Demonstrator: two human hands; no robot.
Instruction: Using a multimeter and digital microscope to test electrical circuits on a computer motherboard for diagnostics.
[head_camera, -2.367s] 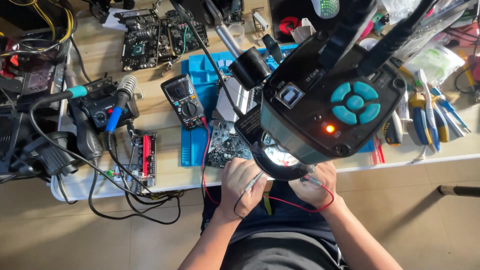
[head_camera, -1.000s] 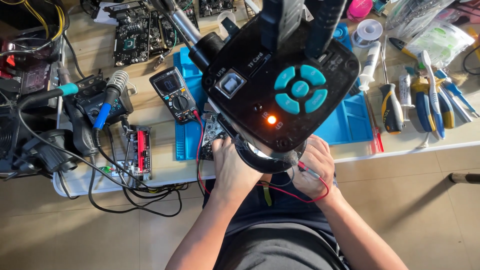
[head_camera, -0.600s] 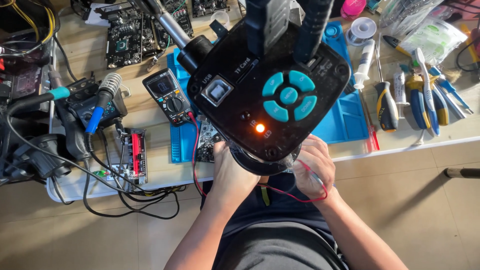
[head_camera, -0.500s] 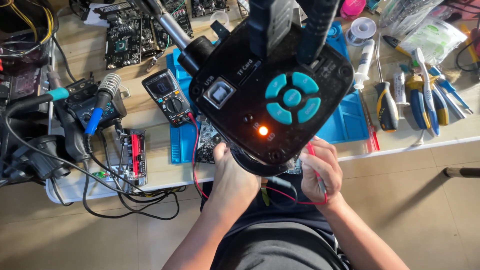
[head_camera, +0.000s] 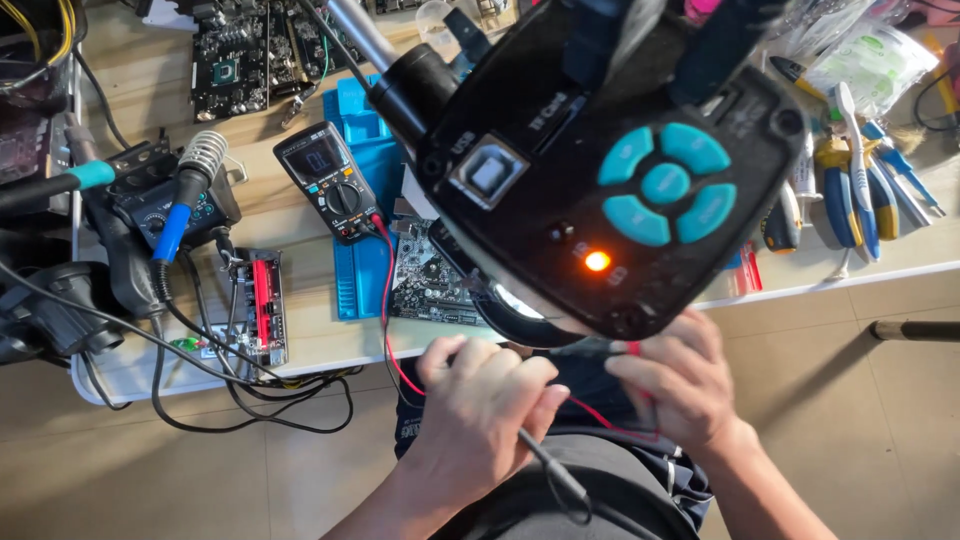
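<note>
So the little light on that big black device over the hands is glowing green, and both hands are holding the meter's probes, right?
Not quite. The head view shows the light on the black device glowing orange, not green. The left hand grips the black probe, and the right hand the red probe.

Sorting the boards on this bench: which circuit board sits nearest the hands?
The grey-black circuit board on the blue mat, partly under the microscope head; the red-striped board and dark boards lie farther left.
</note>
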